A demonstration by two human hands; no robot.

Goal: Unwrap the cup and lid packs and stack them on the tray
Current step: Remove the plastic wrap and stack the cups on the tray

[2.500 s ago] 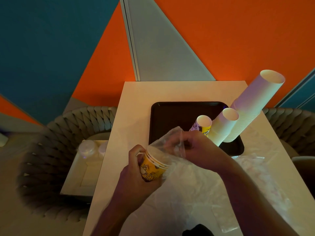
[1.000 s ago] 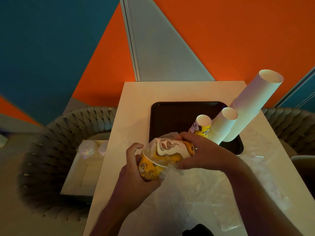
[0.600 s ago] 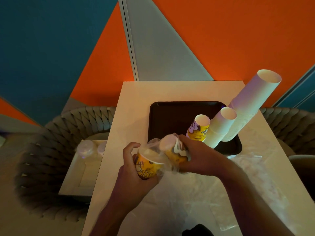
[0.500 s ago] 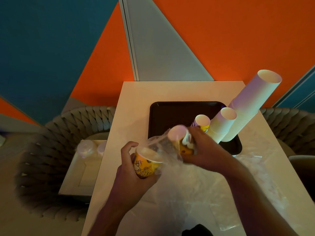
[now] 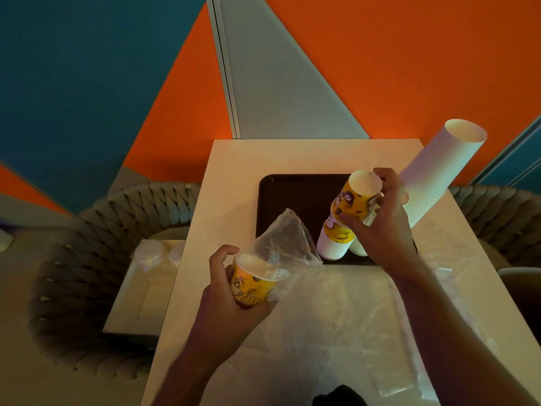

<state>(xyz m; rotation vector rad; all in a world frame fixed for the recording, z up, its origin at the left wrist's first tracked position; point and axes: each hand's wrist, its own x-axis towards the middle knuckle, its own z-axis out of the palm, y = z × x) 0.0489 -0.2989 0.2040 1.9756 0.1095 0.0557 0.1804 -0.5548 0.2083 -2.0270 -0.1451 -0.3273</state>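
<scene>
My left hand [image 5: 225, 300] grips a short stack of yellow printed cups [image 5: 253, 284] with its clear plastic wrap [image 5: 285, 241] standing open above the rim, over the table's near-left part. My right hand [image 5: 383, 227] holds a few yellow printed cups [image 5: 358, 197] on top of the printed cup stack [image 5: 333, 240] at the front of the dark tray [image 5: 289, 197]. A tall white cup stack [image 5: 439, 171] leans at the tray's right side. A shorter white stack is mostly hidden behind my right hand.
Empty clear wrappers [image 5: 366, 326] lie spread over the near half of the white table [image 5: 248, 159]. A woven chair [image 5: 96, 230] at the left holds a white box [image 5: 140, 291] with wrapped lid packs [image 5: 152, 254]. Another woven chair [image 5: 503, 218] stands at the right.
My right hand pulled some cups out of the wrap and carried them up and right onto the printed stack on the tray. My left hand kept its hold on the remaining cups and wrap.
</scene>
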